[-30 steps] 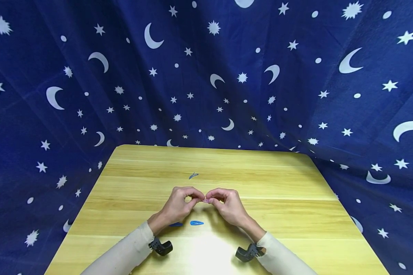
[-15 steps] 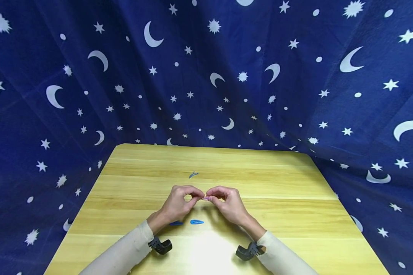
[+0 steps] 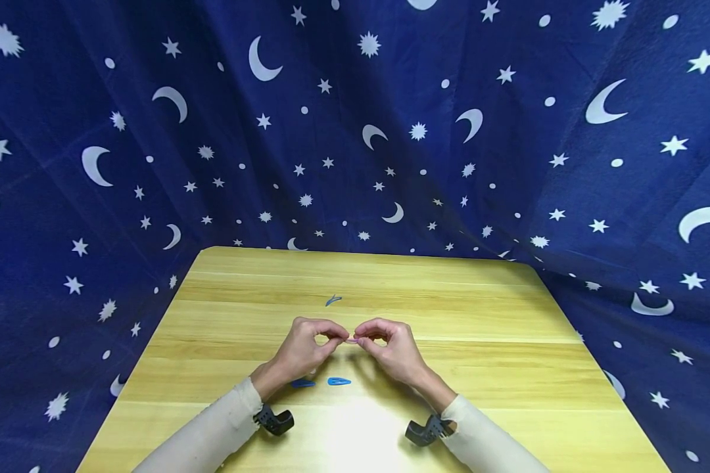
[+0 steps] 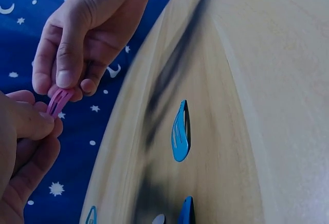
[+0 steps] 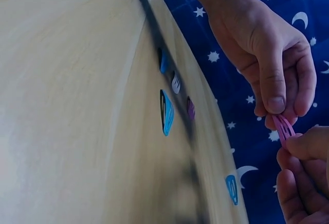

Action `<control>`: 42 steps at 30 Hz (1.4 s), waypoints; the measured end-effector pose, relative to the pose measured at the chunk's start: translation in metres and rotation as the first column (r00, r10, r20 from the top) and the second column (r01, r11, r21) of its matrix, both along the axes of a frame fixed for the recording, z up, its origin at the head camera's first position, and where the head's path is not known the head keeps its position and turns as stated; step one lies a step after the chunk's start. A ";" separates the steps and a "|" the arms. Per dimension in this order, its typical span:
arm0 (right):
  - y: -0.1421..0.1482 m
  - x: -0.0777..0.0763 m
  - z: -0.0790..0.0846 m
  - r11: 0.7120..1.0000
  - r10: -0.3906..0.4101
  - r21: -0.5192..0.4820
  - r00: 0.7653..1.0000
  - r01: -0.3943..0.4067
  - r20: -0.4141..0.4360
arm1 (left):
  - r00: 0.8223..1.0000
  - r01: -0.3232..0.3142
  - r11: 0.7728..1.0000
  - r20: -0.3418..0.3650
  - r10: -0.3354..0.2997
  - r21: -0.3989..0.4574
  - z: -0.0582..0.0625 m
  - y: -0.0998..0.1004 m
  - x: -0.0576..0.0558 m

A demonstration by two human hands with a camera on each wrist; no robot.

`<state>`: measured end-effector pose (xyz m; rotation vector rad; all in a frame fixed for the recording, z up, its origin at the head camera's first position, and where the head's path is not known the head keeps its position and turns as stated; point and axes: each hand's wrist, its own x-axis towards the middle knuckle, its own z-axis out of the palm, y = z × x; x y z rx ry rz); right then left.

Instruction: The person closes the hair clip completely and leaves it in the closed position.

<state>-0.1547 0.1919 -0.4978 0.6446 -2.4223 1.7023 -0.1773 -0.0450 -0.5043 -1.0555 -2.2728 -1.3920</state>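
A pink snap hair clip is stretched between my two hands, above the table. My left hand pinches one end between thumb and fingers, and my right hand pinches the other end. From the right wrist view the slots of the pink clip show, while its ends are covered by fingertips. On the table below lie a light blue hair clip and a darker blue one near my left wrist. Farther back is another blue clip, its parts spread apart.
The right wrist view also shows a pale clip and a purple clip on the table, mostly hidden by my left arm in the head view. The wooden table meets a blue star-patterned curtain at its back and sides.
Both hands keep their pinch on the pink hair clip. It has tilted so that it looks thinner, more edge-on, in the head view. The clips on the table have stayed put.
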 end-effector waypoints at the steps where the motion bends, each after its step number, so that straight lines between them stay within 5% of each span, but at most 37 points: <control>1: 0.000 0.000 -0.001 1.000 -0.003 0.004 1.000 0.003 -0.001 | 1.000 0.000 1.000 0.004 0.000 -0.003 0.000 -0.001 0.000; 11: -0.002 0.000 -0.010 1.000 0.024 0.015 1.000 -0.024 0.014 | 0.999 0.016 0.999 0.033 -0.015 -0.046 -0.005 -0.007 0.003; 20: -0.005 0.003 -0.024 0.997 0.049 0.056 0.998 -0.051 0.030 | 0.991 0.037 0.995 0.133 -0.025 -0.090 -0.016 -0.011 0.008; 42: -0.011 0.007 -0.038 0.984 0.078 0.153 0.993 -0.092 0.093 | 0.987 0.096 0.978 0.142 -0.070 -0.185 -0.034 -0.013 0.011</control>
